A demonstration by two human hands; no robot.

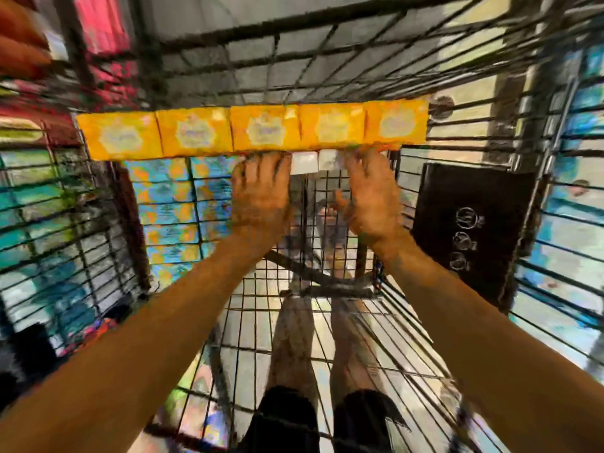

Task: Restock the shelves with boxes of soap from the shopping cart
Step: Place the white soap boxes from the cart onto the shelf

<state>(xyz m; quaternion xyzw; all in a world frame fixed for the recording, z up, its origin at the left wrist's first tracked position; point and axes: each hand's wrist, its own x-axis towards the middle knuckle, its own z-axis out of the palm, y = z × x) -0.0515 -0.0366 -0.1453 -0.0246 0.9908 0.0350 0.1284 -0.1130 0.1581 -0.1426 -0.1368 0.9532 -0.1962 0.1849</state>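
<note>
Shelves (29,135): far left, outside the cart, a blur of red and green packets. I cannot make out which slot wants soap, so a box could end up in the wrong row.
Cart (75,223): wire basket, seen from above, with open mesh on the walls and floor. A narrow box dropped end-on might wedge in the mesh.
Teal boxes (170,204): soap stacked flat in two columns against the left wall of the cart, just beside my left hand and untouched. A careless elbow coming out could topple the stack.
Yellow boxes (255,130): five soap boxes side by side in one row across the far end of the cart, faces up. They look loose, not bundled, so lifting the row from the middle may let the end boxes sag and fall.
Left hand (261,197): palm down, fingers (261,165) fairly straight and close together, tips touching the near edge of the row. Nothing is wrapped yet.
White box ends (317,161): two pale faces between my hands, tucked under the yellow row. I judge they are more soap, and they may slide out if the row shifts.
Right hand (372,197): palm down, fingertips at the same edge, thumb tucked beneath. I cannot tell whether it pinches a box, as the blur hides it.
Black panel (474,223): flat flap on the right wall, near my right wrist. It could snag the forearm on the way up and jolt the load.
</note>
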